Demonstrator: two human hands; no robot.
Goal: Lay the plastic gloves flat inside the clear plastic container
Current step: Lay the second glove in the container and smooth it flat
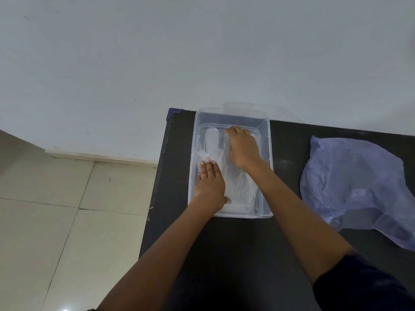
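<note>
Both forearms reaching over black desk [235, 243]; left hand [210, 184] flat, released, pressing plastic gloves [224, 167] in clear plastic container [268, 167]; right hand [243, 149] fingers curled at far end, possibly pinching glove tips; purple bag [354, 187] right of container.

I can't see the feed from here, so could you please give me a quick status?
Both hands, left and right, pressing flat on plastic glove. Glove inside clear container. Purple bag alongside, not obstructing.

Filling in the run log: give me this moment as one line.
left hand flat on glove | right hand pressing glove fingers | container on table | bag at right
</note>
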